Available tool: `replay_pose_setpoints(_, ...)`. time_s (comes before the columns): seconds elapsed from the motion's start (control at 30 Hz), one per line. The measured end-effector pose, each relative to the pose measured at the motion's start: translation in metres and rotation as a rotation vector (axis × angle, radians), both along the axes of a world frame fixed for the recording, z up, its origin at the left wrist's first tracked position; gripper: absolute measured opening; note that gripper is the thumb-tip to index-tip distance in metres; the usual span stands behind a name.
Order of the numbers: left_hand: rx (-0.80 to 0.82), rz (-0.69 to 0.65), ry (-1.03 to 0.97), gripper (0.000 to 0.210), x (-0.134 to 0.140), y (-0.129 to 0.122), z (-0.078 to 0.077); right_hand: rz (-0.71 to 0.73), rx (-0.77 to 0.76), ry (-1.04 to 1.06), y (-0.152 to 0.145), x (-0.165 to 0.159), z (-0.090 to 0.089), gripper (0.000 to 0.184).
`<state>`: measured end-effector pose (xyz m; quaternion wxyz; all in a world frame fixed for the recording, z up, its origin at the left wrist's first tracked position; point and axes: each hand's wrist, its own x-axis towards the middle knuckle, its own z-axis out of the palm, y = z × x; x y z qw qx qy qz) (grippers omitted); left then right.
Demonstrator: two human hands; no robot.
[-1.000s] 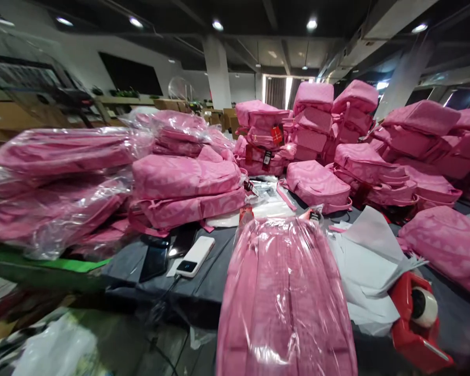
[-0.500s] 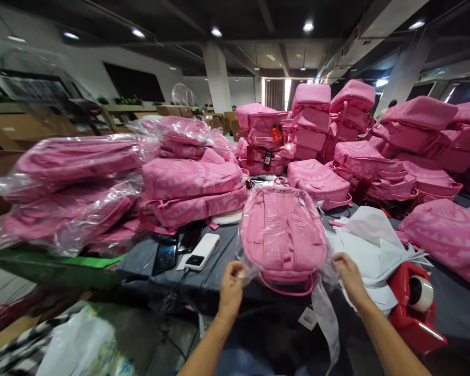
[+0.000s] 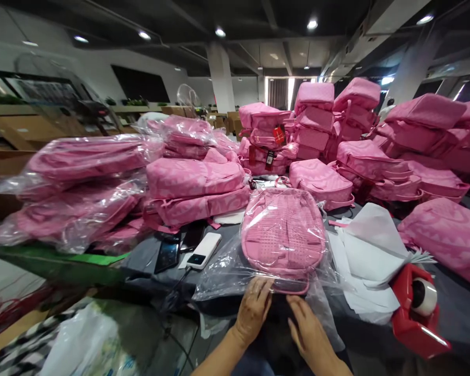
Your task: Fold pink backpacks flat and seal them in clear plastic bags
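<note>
Positioning of both hands is at the near end of a pink backpack (image 3: 284,235), which lies on the dark-covered worktable (image 3: 456,305) near its front edge, textured panel upward. A clear plastic bag (image 3: 224,269) surrounds the backpack; loose film spreads to its left and hangs down at the near right. A pink carry handle (image 3: 293,291) projects toward the person.

Left hand (image 3: 254,305): fingers together at the near edge of the film, beside the handle; whether they pinch the film cannot be told. Right hand (image 3: 310,326): fingers parted, fingertips just short of the handle, no object visibly held.

The step in hand appears to be arrangement of the slack film at the near end. The next move probably calls for a firm hold on the film edge, without snagging the handle or shifting the backpack.

To the left are a white power bank (image 3: 204,250), a black phone (image 3: 167,255) and two stacked backpacks (image 3: 198,193); to the right, white sheets (image 3: 376,256) and a red tape dispenser (image 3: 403,313).
</note>
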<state>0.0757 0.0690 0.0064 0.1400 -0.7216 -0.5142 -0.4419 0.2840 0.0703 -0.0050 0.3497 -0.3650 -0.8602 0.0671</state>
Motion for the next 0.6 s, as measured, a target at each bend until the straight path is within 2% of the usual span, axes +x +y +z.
replay_pose_setpoints(0.1,0.144,0.054,0.22,0.052,-0.014,0.029,0.023,-0.169,0.245,0.023,0.033,-0.011,0.035,0.053)
replay_pose_setpoints(0.17,0.184,0.059,0.325,0.049,-0.025,0.04,0.031,-0.2,0.364,0.006,0.044,-0.008,0.049,0.052)
replay_pose_setpoints(0.23,0.195,0.053,0.399,0.05,-0.033,0.047,0.033,-0.197,0.433,-0.044,0.047,-0.006,0.051,0.052)
replay_pose_setpoints(0.33,0.154,0.037,0.423,0.062,-0.04,0.054,0.029,-0.224,0.468,-0.115,0.046,-0.008,0.042,0.057)
replay_pose_setpoints(0.4,0.041,-0.016,0.414,0.061,-0.04,0.057,0.027,-0.261,0.44,-0.149,0.048,-0.011,0.034,0.063)
replay_pose_setpoints(0.47,-0.166,-0.091,0.375,0.048,-0.039,0.061,0.031,-0.283,0.372,-0.205,0.052,-0.017,0.031,0.068)
replay_pose_setpoints(0.53,-0.426,-0.173,0.267,0.038,-0.039,0.067,0.041,-0.291,0.28,-0.268,0.061,-0.023,0.033,0.071)
replay_pose_setpoints(0.6,-0.642,-0.247,0.077,0.033,-0.041,0.078,0.055,-0.281,0.171,-0.326,0.072,-0.028,0.043,0.069)
